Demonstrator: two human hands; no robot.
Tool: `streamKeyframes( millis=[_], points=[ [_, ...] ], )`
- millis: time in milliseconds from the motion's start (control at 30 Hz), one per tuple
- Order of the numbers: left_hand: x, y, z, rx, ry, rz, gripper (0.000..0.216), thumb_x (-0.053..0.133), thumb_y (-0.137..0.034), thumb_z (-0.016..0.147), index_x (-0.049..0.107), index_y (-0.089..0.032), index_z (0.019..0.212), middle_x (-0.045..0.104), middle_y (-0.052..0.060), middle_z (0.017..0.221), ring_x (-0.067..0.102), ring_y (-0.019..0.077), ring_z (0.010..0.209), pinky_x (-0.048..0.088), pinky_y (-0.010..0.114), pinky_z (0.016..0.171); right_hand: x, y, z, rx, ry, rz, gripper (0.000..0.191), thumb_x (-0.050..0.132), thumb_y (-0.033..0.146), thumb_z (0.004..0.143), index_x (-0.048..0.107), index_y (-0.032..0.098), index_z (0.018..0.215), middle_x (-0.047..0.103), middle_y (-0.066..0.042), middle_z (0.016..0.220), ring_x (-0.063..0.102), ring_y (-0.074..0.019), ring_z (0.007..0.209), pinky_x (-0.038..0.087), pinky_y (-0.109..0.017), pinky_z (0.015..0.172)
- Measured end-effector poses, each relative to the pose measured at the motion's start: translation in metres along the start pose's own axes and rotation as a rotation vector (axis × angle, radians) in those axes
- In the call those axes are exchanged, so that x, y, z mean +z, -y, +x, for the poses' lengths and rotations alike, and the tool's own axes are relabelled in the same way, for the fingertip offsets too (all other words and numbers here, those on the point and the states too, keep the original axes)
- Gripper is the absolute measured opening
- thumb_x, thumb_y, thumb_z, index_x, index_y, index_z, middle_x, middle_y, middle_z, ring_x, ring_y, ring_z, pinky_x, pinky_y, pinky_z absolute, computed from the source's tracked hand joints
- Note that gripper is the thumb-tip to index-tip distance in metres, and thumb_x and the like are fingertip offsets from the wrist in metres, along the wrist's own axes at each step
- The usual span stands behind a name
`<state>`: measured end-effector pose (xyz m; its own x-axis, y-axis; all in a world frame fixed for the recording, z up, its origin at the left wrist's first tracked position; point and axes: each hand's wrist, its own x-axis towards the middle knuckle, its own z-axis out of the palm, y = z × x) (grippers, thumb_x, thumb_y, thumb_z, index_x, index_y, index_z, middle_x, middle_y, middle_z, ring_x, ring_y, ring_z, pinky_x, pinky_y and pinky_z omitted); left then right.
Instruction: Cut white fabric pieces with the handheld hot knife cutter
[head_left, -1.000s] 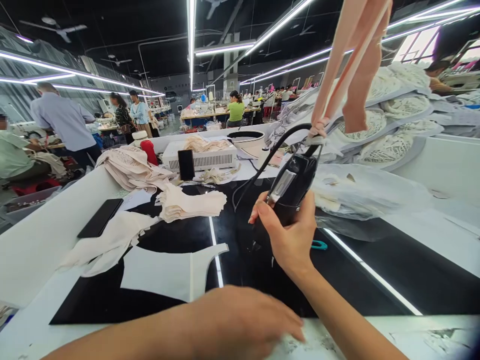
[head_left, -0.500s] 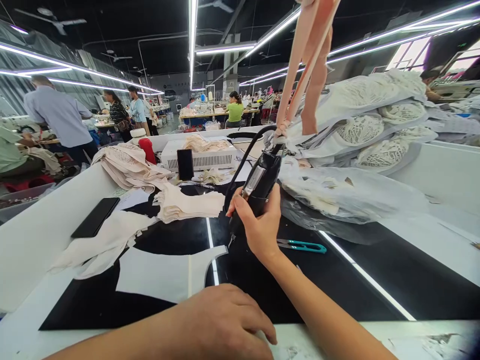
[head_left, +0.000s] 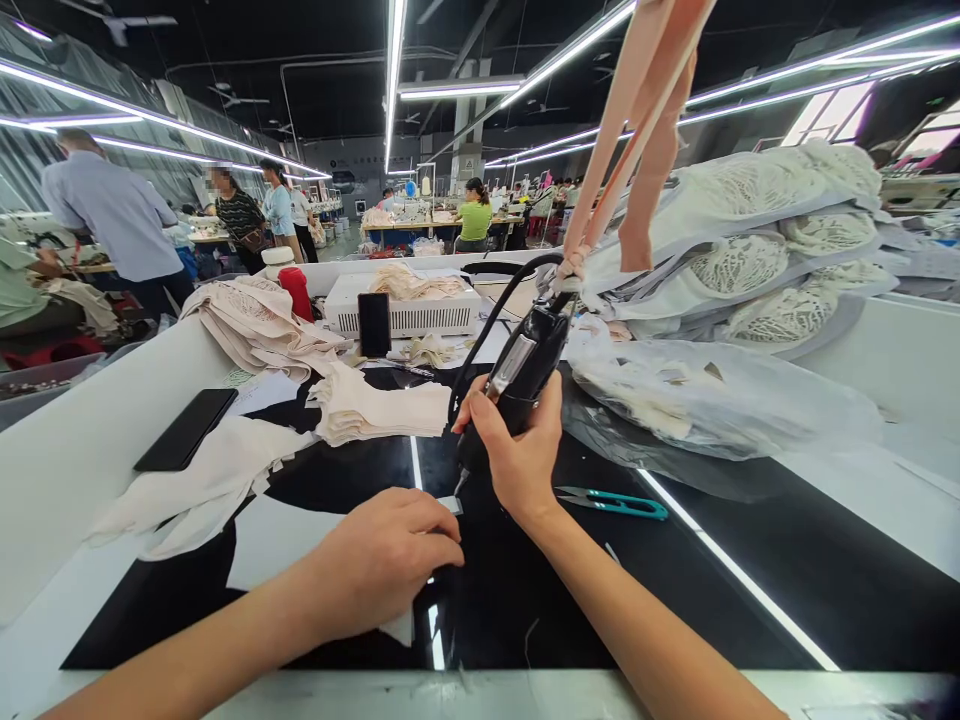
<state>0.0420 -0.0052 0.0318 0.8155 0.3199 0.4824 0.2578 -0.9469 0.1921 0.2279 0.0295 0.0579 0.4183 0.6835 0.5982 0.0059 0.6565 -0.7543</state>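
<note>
My right hand (head_left: 516, 455) is wrapped round a black corded hand tool (head_left: 517, 375) that hangs from a pink fabric strap (head_left: 637, 140); its tip points down at the corner of a white cut fabric piece (head_left: 277, 540). My left hand (head_left: 382, 560) lies on that piece with fingers curled, pressing it onto the black table top (head_left: 525, 590) just beside the tool tip.
Teal thread snips (head_left: 611, 502) lie right of my right hand. A stack of cream fabric pieces (head_left: 375, 405), a black phone (head_left: 186, 428), a white box machine (head_left: 405, 312) and bagged lace bundles (head_left: 750, 260) surround the work area. Other people work at tables behind.
My left hand moved forward from the table's near edge onto the white fabric piece. The tool tip came down to the piece's corner.
</note>
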Motion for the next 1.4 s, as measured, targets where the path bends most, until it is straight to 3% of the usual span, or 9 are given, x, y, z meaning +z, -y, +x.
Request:
streamKeyframes(
  millis=[233, 400, 600, 1400],
  points=[
    [0.018, 0.028, -0.002, -0.008, 0.059, 0.260, 0.039, 0.049, 0.003, 0.101, 0.071, -0.017, 0.127, 0.073, 0.006, 0.106, 0.070, 0.0213, 0.094, 0.062, 0.035, 0.085, -0.003, -0.002, -0.002, 0.025, -0.010, -0.064, 0.042, 0.082, 0.036, 0.082, 0.045, 0.029, 0.101, 0.062, 0.008, 0.085, 0.061, -0.0118, 0.060, 0.056, -0.029, 0.056],
    [0.027, 0.035, -0.001, 0.010, 0.105, 0.345, 0.029, 0.053, -0.009, 0.109, 0.069, -0.019, 0.131, 0.071, 0.005, 0.105, 0.069, 0.0208, 0.094, 0.061, 0.036, 0.087, -0.004, -0.003, -0.003, 0.014, -0.009, -0.054, 0.042, 0.083, 0.034, 0.083, 0.046, 0.030, 0.103, 0.063, 0.007, 0.086, 0.062, -0.0131, 0.065, 0.057, -0.028, 0.057],
    [0.029, 0.036, -0.001, 0.014, 0.110, 0.344, 0.026, 0.054, -0.013, 0.111, 0.069, -0.020, 0.132, 0.069, 0.005, 0.105, 0.067, 0.0200, 0.093, 0.059, 0.035, 0.087, -0.002, 0.002, -0.001, -0.011, -0.007, 0.005, 0.041, 0.081, 0.030, 0.083, 0.047, 0.031, 0.106, 0.065, 0.009, 0.079, 0.062, -0.0128, 0.053, 0.058, -0.029, 0.051],
    [0.028, 0.032, -0.004, -0.041, 0.130, 0.336, 0.026, 0.054, -0.010, 0.110, 0.068, -0.018, 0.130, 0.070, 0.005, 0.107, 0.067, 0.0202, 0.094, 0.060, 0.036, 0.087, -0.004, 0.000, -0.003, -0.034, 0.020, -0.008, 0.040, 0.082, 0.033, 0.085, 0.048, 0.032, 0.106, 0.066, 0.007, 0.083, 0.063, -0.0145, 0.055, 0.058, -0.032, 0.051]
  ],
)
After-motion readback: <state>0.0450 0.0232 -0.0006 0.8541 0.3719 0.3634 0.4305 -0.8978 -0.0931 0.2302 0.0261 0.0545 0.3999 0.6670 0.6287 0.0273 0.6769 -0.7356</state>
